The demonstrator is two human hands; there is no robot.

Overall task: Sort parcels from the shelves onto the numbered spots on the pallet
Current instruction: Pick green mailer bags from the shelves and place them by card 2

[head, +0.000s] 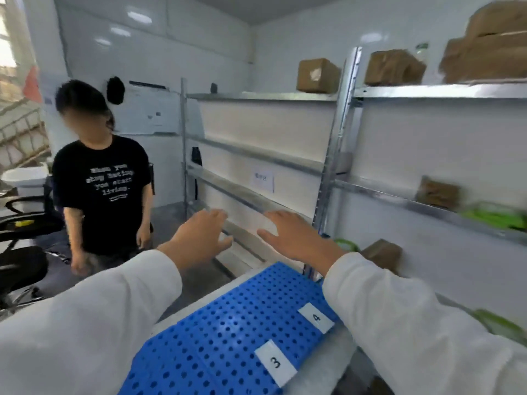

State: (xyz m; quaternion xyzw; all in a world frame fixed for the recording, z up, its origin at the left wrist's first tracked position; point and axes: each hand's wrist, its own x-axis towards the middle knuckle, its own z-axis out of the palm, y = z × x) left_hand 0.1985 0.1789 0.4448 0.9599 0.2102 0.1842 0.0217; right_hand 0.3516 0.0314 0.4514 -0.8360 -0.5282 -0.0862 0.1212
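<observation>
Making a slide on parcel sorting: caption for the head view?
Both empty hands, left and right, reach over the perforated blue plastic pallet toward metal shelves.

Blue pallet (216,337) cut off at the bottom edge; its right side is hidden under the right sleeve (413,332), so only labels 3 (275,362) and 4 (316,317) can be read. Stacked brown parcels (484,44) on the top shelf run out of frame at the right edge, and the green items (496,216) on the middle shelf are too blurred to identify. Paper tag (263,180) on the left rack: print too small to read.
</observation>
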